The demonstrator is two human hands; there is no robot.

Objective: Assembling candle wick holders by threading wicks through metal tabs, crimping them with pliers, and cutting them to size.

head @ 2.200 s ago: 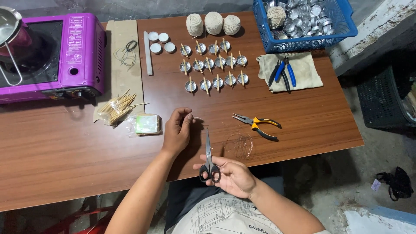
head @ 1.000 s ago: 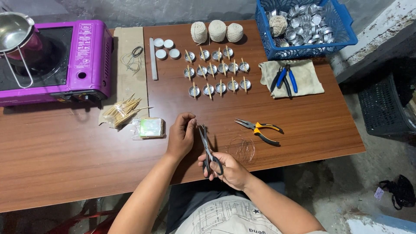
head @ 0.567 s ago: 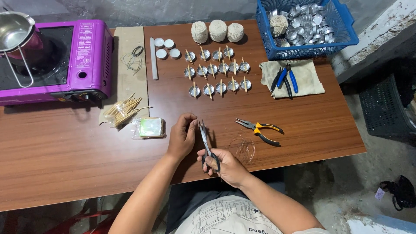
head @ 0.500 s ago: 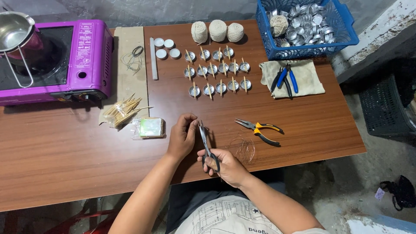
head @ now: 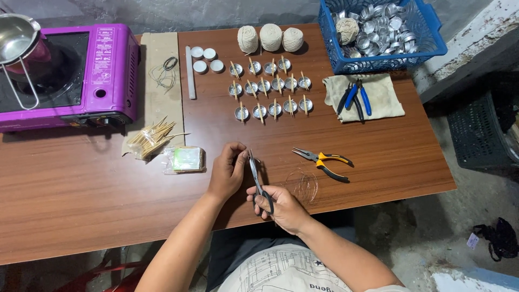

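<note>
On the left of the wooden table (head: 65, 194) stands a purple portable gas stove (head: 70, 75) with a steel pot (head: 16, 40) on its burner. Beside it lie a bundle of wooden sticks (head: 151, 141) and a small clear packet (head: 186, 159).

Near the front edge the left hand (head: 228, 172) rests on the table, its fingers drawn together in a pinch against the tip of the scissors (head: 258, 181); whatever is pinched there is too fine to make out. These scissors are dark, slim and long-bladed, lying nearly upright in the view, blades close together. Lower down, the right hand (head: 284, 208) is closed around the loops, fingers through the handles.

Just right of the scissors lies a thin wire coil (head: 304, 185), and beyond it yellow-handled pliers (head: 324, 162) with open grips. Further back, small metal cups (head: 270, 97) sit in rows with sticks across them, behind them three balls of twine (head: 270, 38). Blue-handled pliers (head: 357, 100) rest on a cloth (head: 384, 100), near a blue basket (head: 427, 48).
</note>
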